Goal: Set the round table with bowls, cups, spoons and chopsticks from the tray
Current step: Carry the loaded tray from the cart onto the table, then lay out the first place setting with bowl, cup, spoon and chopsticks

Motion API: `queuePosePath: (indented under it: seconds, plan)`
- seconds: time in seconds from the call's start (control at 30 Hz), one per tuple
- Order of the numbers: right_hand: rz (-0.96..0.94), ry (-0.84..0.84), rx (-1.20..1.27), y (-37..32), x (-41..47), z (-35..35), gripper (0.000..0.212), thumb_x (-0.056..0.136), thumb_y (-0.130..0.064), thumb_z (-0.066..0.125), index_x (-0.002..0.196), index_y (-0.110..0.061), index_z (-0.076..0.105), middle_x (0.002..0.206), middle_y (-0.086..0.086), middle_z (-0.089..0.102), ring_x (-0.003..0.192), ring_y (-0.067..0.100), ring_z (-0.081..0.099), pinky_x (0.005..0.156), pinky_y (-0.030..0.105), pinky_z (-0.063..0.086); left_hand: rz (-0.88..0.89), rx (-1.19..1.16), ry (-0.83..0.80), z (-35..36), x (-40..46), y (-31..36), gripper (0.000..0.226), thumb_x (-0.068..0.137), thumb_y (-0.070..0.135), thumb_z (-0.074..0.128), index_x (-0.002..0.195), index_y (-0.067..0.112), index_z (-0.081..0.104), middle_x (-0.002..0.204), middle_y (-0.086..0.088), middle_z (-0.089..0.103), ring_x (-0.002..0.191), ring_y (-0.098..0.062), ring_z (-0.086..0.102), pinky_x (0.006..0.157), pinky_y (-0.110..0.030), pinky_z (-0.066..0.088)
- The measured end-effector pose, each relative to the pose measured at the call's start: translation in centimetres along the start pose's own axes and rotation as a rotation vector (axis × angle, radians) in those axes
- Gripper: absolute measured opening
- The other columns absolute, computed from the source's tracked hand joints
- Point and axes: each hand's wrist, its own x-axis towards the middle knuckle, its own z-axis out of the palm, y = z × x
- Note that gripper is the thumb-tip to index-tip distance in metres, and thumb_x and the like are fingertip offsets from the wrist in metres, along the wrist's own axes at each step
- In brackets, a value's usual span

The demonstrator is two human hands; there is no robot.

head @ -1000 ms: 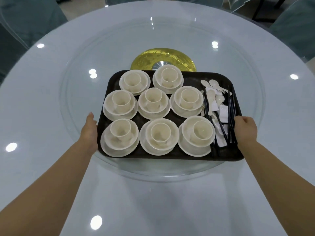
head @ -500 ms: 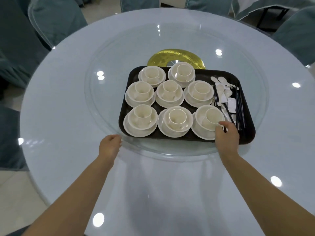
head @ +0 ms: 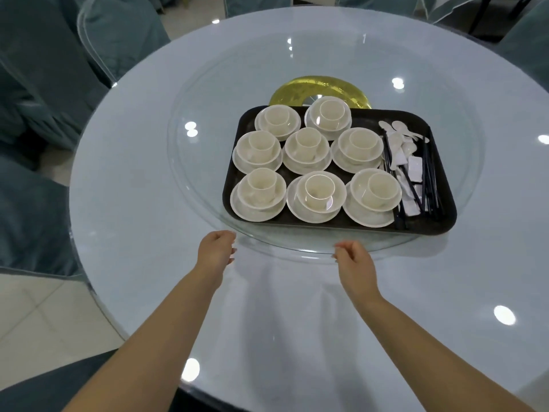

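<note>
The dark tray (head: 341, 224) sits on the glass turntable (head: 208, 173) of the round table (head: 133, 263), toward its near right side, where everything is in easy reach. It carries eight sets, each a cup nested in a bowl on a saucer; the nearest row runs from the left set (head: 258, 194) to the right set (head: 375, 197). Stacking them this way keeps each place setting together for lifting out. White spoons (head: 399, 144) and dark chopsticks (head: 427, 185) lie in a loose pile along the tray's right side, with some small white pieces among them that I cannot identify.

Both hands hover just short of the turntable's near edge, holding nothing. The left hand (head: 215, 251) has loosely curled fingers; the right hand (head: 353, 257) is likewise relaxed, its fingers bent inward. Nothing is laid out on the table yet, so the setting has not begun. The first set is probably the next thing to take.
</note>
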Motion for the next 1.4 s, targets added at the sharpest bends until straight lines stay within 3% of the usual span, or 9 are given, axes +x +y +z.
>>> queuePosePath:
  seconds: [0.13, 0.3, 0.4, 0.5, 0.67, 0.8, 0.93, 1.1, 1.4]
  plan:
    - [0.061, -0.079, -0.005, 1.3, 0.9, -0.7, 0.007, 0.093, -0.025, 0.053, 0.091, -0.028, 0.059, 0.088, -0.006, 0.067, 0.086, 0.014, 0.064, 0.072, 0.028, 0.048, -0.025, 0.022, 0.041, 2.4, 0.9, 1.2, 0.013, 0.094, 0.023, 0.057, 0.101, 0.011, 0.055, 0.087, -0.003, 0.057, 0.081, -0.019, 0.058, 0.075, -0.033, 0.049]
    - [0.132, -0.112, 0.016, 2.4, 1.3, -2.5, 0.006, 0.095, -0.023, 0.055, 0.093, -0.025, 0.060, 0.086, -0.003, 0.068, 0.077, 0.012, 0.065, 0.076, 0.033, 0.052, -0.070, 0.112, 0.064, 4.1, 2.4, 2.2, 0.026, 0.092, 0.032, 0.059, 0.076, 0.014, 0.049, 0.084, -0.005, 0.056, 0.085, -0.026, 0.059, 0.075, -0.035, 0.049]
    - [0.165, -0.140, 0.012, 2.0, 1.7, -3.3, 0.007, 0.095, -0.020, 0.054, 0.094, -0.024, 0.059, 0.088, -0.001, 0.068, 0.077, 0.014, 0.065, 0.080, 0.036, 0.052, -0.094, 0.158, 0.057, 4.7, 3.4, 3.1, 0.029, 0.091, 0.034, 0.059, 0.101, 0.006, 0.055, 0.099, -0.012, 0.059, 0.082, -0.025, 0.060, 0.073, -0.035, 0.048]
    - [0.201, -0.161, 0.016, 1.6, 1.9, -3.4, 0.008, 0.096, -0.018, 0.054, 0.094, -0.024, 0.059, 0.089, 0.001, 0.068, 0.077, 0.013, 0.065, 0.077, 0.031, 0.052, -0.158, 0.200, 0.010, 5.2, 4.3, 3.8, 0.041, 0.092, 0.038, 0.056, 0.115, 0.005, 0.054, 0.097, -0.012, 0.063, 0.075, -0.023, 0.060, 0.075, -0.036, 0.049]
    - [0.253, -0.208, -0.004, 1.0, 1.8, -2.4, 0.006, 0.095, -0.018, 0.055, 0.094, -0.021, 0.060, 0.091, 0.004, 0.067, 0.073, 0.014, 0.064, 0.068, 0.024, 0.049, -0.157, 0.306, 0.044, 5.3, 4.9, 3.6, 0.035, 0.089, 0.038, 0.059, 0.106, 0.008, 0.051, 0.080, -0.009, 0.062, 0.064, -0.022, 0.061, 0.053, -0.028, 0.042]
    - [0.285, -0.277, -0.055, 0.7, 1.4, -1.3, 0.009, 0.094, -0.017, 0.054, 0.096, -0.020, 0.062, 0.091, 0.005, 0.068, 0.074, 0.016, 0.065, 0.073, 0.028, 0.052, -0.156, 0.336, 0.021, 4.7, 4.9, 2.9, 0.028, 0.088, 0.035, 0.056, 0.096, 0.009, 0.053, 0.081, -0.010, 0.063, 0.066, -0.025, 0.062, 0.053, -0.028, 0.045]
    - [0.302, -0.327, -0.103, 0.7, 0.9, -0.5, 0.010, 0.094, -0.017, 0.054, 0.095, -0.018, 0.064, 0.089, 0.005, 0.068, 0.070, 0.015, 0.065, 0.063, 0.021, 0.049, -0.186, 0.290, -0.026, 4.5, 5.0, 2.6, 0.030, 0.090, 0.031, 0.049, 0.102, 0.005, 0.059, 0.080, -0.010, 0.065, 0.063, -0.023, 0.063, 0.055, -0.027, 0.046]
    - [0.317, -0.334, -0.099, 0.1, 0.8, 0.7, 0.010, 0.094, -0.016, 0.055, 0.095, -0.015, 0.065, 0.088, 0.008, 0.069, 0.069, 0.017, 0.064, 0.061, 0.021, 0.048, -0.217, 0.206, -0.089, 3.2, 4.6, 2.7, 0.022, 0.091, 0.021, 0.047, 0.084, 0.007, 0.061, 0.078, -0.008, 0.065, 0.060, -0.021, 0.062, 0.059, -0.027, 0.047]
    - [0.255, -0.418, -0.079, -2.1, 0.9, 4.8, 0.014, 0.095, -0.020, 0.053, 0.105, -0.015, 0.062, 0.096, 0.010, 0.068, 0.072, 0.017, 0.065, 0.061, 0.021, 0.049, -0.198, 0.151, -0.188, -0.4, 2.1, 1.1, 0.022, 0.099, 0.024, 0.046, 0.089, 0.008, 0.058, 0.080, -0.006, 0.064, 0.063, -0.017, 0.063, 0.060, -0.025, 0.046]
